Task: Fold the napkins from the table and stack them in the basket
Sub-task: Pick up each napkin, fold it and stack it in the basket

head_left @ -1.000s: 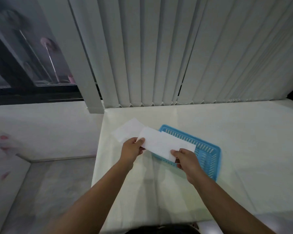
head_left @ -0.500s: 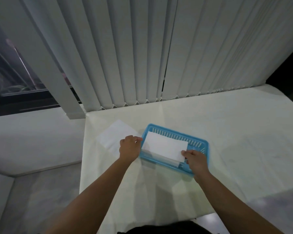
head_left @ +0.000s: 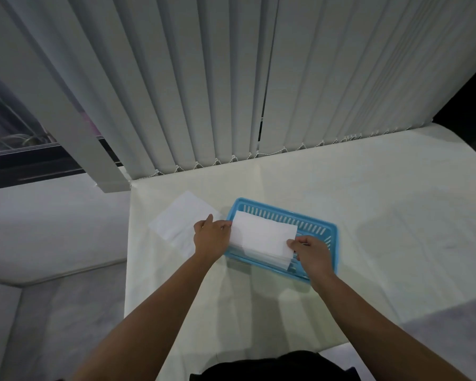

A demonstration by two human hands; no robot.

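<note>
— How is the folded napkin (head_left: 261, 236) held?
— Pinched at both short ends by the left hand (head_left: 211, 237) and right hand (head_left: 311, 253), over the blue basket (head_left: 331, 237); its long axis runs hand to hand.
— Any writing?
— None legible.

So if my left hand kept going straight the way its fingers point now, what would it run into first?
Most likely the near left rim of the slotted blue plastic basket. The left hand points away and slightly right, holding the folded white paper napkin there. Depth is uncertain.
</note>
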